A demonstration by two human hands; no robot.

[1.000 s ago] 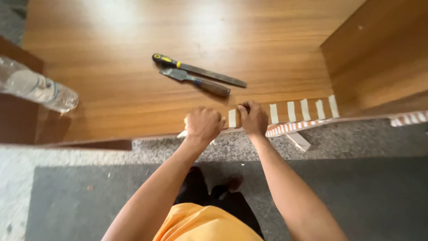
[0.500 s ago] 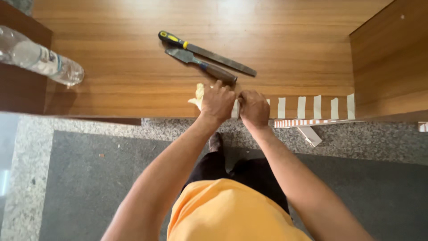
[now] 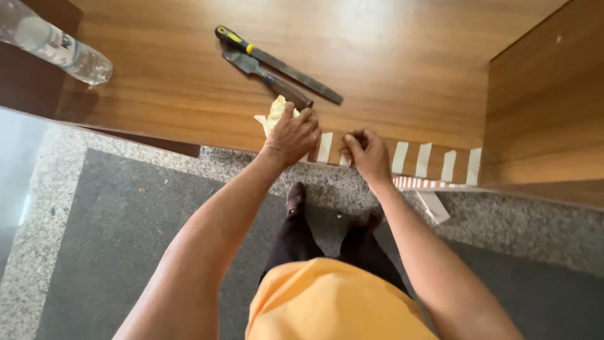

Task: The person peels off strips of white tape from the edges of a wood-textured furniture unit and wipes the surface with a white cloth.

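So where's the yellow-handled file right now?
In the head view the file lies on the wooden board, upper middle, right beside a scraper and just beyond the left hand.

Lots you can't make out here. The left hand (image 3: 292, 135) sits on a yellowish cloth (image 3: 275, 112), so most of the cloth is hidden and only a crumpled bit pokes out. The right hand (image 3: 368, 154) has its fingertips curled at the board's edge, and whatever they pinch is too small to tell. The plastic bottle (image 3: 53, 45) is cut off at the top-left corner. The chisel (image 3: 267, 79) has its handle end tucked behind the left hand's fingers.
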